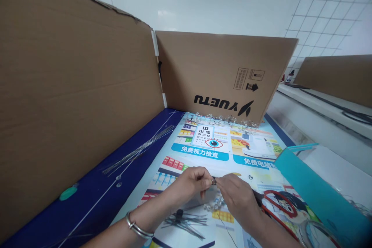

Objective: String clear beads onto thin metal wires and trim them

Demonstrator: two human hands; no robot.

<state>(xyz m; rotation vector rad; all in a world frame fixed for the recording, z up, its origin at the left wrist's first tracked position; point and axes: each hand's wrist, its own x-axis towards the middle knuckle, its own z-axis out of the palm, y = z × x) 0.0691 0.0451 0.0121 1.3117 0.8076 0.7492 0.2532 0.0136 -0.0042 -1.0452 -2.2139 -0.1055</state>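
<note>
My left hand (194, 182), with a silver bangle at the wrist, is closed in a pinch on something small that I cannot make out. My right hand (238, 199) is wrapped round pliers; a dark and red handle (258, 198) sticks out behind it, and their tip meets the left fingertips. Clear beads (215, 204) show just below the hands, partly hidden. A bundle of thin wires (187, 220) lies on the printed sheet under my left forearm.
Tall cardboard panels (78, 97) stand at the left and back (186, 69). Long wires (139, 150) lie on the blue cloth. Beaded pieces (223, 119) line the back panel. A teal box (314, 186) stands at the right. A printed sheet (165, 155) covers the table.
</note>
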